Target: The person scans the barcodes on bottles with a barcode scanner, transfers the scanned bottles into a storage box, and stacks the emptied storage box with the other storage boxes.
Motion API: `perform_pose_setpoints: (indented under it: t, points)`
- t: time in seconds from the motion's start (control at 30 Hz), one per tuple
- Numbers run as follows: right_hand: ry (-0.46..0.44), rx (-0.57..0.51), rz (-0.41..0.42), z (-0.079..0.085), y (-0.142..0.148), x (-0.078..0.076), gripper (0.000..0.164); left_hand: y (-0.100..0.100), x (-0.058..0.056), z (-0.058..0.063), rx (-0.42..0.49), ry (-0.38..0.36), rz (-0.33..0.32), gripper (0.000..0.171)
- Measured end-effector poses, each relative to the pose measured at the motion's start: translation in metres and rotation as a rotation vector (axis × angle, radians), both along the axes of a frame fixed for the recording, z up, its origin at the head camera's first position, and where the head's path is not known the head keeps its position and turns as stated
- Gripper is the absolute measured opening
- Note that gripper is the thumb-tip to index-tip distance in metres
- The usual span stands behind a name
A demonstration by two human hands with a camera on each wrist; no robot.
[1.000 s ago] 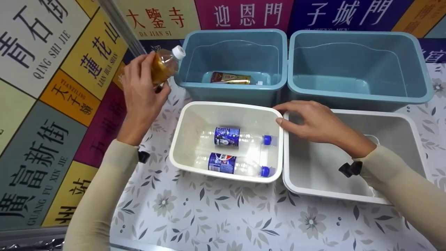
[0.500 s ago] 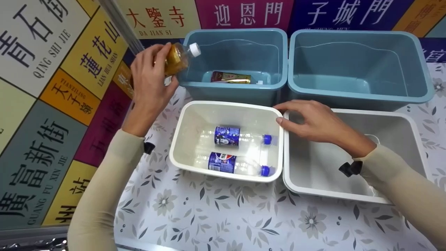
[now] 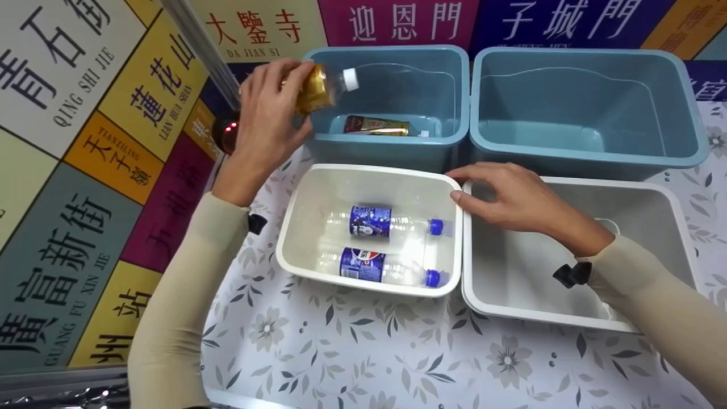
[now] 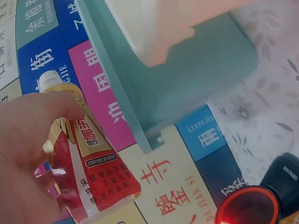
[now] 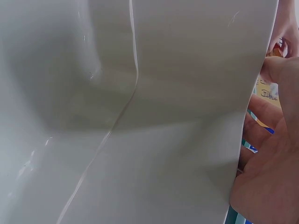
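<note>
My left hand grips a bottle of amber drink with a white cap, over the left side of the left blue bin. In the left wrist view the bottle shows a red and gold label. My right hand holds the back right corner of the left white bin, thumb over the rim. Two clear bottles with blue labels and blue caps, an upper bottle and a lower bottle, lie in that bin. A bottle with a dark red and gold label lies in the left blue bin.
The right blue bin stands at the back right. In front of it is the right white bin, partly under my right forearm. Printed panels rise at the left and back. Floral cloth covers the table.
My left hand has moved right and slightly back with the amber bottle, bringing it from beside the left blue bin to over it. My right hand has stayed in place.
</note>
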State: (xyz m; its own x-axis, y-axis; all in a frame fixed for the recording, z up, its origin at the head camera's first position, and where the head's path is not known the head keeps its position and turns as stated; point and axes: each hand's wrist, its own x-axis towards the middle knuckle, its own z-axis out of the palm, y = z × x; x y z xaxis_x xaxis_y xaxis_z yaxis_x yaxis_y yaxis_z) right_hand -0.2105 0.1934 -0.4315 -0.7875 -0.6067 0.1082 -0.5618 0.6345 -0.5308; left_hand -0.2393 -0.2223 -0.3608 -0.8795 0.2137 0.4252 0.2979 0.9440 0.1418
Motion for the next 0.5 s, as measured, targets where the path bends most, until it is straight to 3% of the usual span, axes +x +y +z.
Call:
perform_pose_setpoints:
  t: [0.5]
  points:
    - [-0.018,0.009,-0.002,0.0,0.0,-0.001,0.042,0.025,-0.008,0.006,-0.042,-0.056,-0.11,0.072]
